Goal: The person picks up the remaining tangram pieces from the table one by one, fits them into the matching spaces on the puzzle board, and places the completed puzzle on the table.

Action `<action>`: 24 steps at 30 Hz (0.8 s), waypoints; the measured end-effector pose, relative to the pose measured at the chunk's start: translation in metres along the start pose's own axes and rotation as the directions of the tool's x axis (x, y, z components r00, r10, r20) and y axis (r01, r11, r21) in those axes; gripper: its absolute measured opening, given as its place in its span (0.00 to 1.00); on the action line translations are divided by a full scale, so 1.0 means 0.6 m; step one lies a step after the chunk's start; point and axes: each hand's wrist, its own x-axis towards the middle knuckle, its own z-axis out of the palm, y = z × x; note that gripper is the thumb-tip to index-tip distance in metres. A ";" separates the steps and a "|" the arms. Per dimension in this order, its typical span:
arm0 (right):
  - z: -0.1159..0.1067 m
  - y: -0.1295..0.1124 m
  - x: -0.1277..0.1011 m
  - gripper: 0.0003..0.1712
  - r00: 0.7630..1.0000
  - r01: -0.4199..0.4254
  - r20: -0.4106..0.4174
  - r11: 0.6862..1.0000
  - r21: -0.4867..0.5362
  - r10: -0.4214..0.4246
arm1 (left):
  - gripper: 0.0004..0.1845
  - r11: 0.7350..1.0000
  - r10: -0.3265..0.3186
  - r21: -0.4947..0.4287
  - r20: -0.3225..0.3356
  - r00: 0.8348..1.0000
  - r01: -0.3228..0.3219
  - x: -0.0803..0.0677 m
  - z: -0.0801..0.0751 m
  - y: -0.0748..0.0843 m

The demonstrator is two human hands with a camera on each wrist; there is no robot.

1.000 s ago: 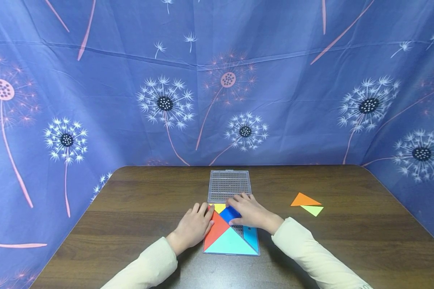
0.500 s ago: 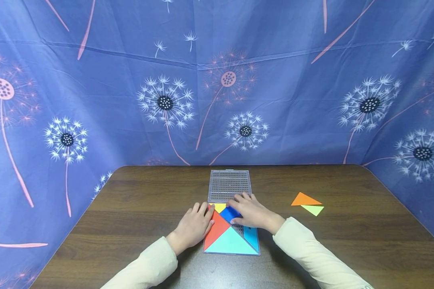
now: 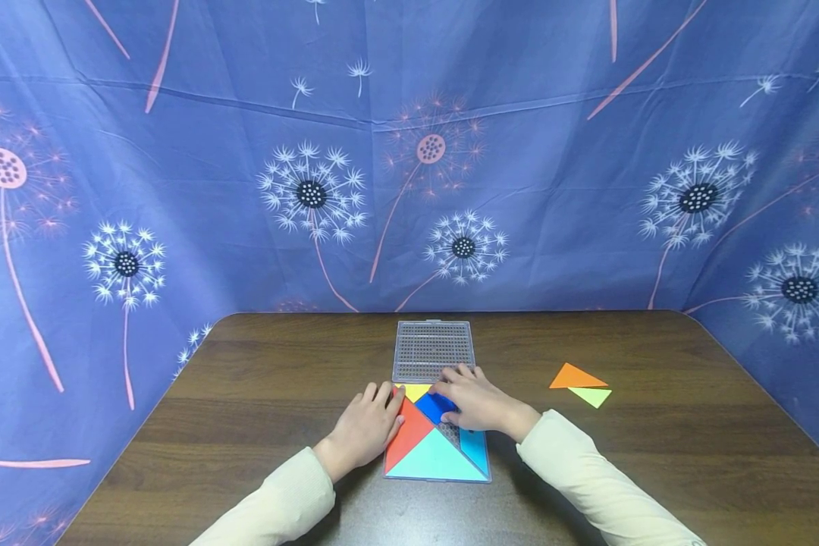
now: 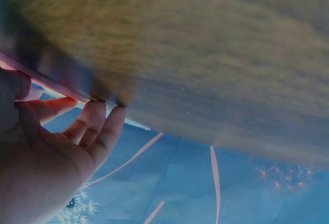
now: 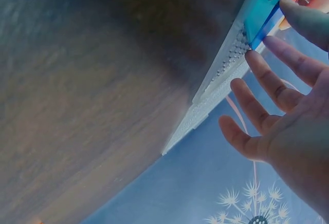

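Flat, both hands (image 3: 416, 421) on tangram tray (image 3: 437, 476)

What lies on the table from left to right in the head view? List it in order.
Left hand → red triangle → dark blue piece → right hand → orange triangle. The yellow, cyan and light green pieces overlap these in order, so they are left out.

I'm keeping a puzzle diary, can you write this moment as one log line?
left hand: steadies clear puzzle tray edge | right hand: fingers press dark blue flat piece | loose: orange triangle, pale green triangle
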 end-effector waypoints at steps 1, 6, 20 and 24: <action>0.000 -0.001 0.000 0.24 1.000 0.001 -0.004 1.000 -0.004 -0.001 | 0.25 1.000 -0.001 0.002 0.000 1.000 0.001 0.000 0.000 0.000; 0.001 -0.002 0.002 0.24 1.000 -0.007 -0.008 1.000 -0.014 0.007 | 0.25 1.000 -0.003 0.009 0.002 1.000 0.003 0.000 -0.001 0.001; 0.002 -0.002 0.000 0.24 1.000 0.006 -0.010 1.000 0.004 -0.006 | 0.26 1.000 -0.016 -0.011 0.027 1.000 0.017 -0.001 -0.003 0.001; 0.000 -0.002 -0.002 0.24 1.000 0.008 -0.010 1.000 0.018 -0.007 | 0.25 1.000 -0.011 -0.008 0.007 1.000 0.011 -0.001 -0.004 0.000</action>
